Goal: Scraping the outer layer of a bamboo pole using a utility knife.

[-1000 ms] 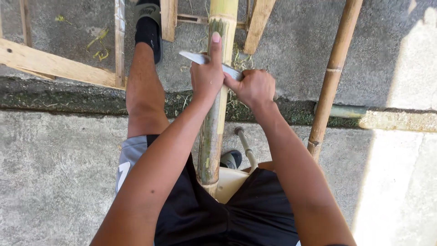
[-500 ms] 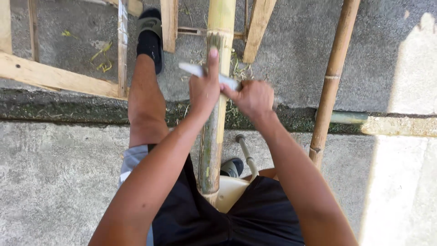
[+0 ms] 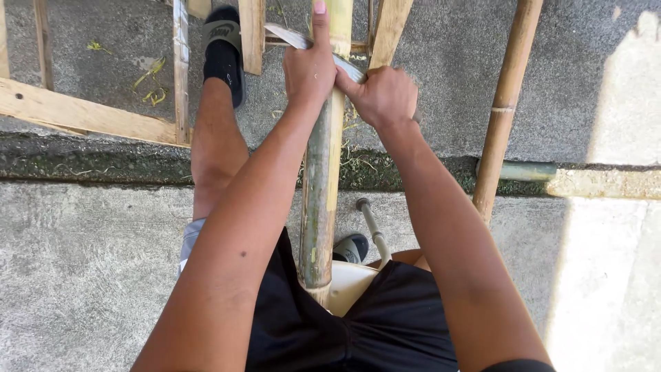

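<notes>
A thick green-brown bamboo pole point(image 3: 321, 200) runs from my lap away toward the top of the view. A long metal knife blade point(image 3: 289, 36) lies across the pole near its far part. My right hand point(image 3: 383, 96) is closed around the knife's handle on the pole's right side. My left hand point(image 3: 310, 65) presses on the back of the blade over the pole, index finger stretched forward along the bamboo. The handle itself is hidden inside my right fist.
A second, thinner bamboo pole point(image 3: 504, 110) leans at the right. Wooden slats point(image 3: 76, 114) lie on the concrete at the left and top. My left leg stretches out with a black sandal point(image 3: 224, 41). A white stool point(image 3: 351, 282) with a metal leg sits under me.
Both hands and the knife have slid forward along the bamboo pole, away from my body, toward the top of the view.
</notes>
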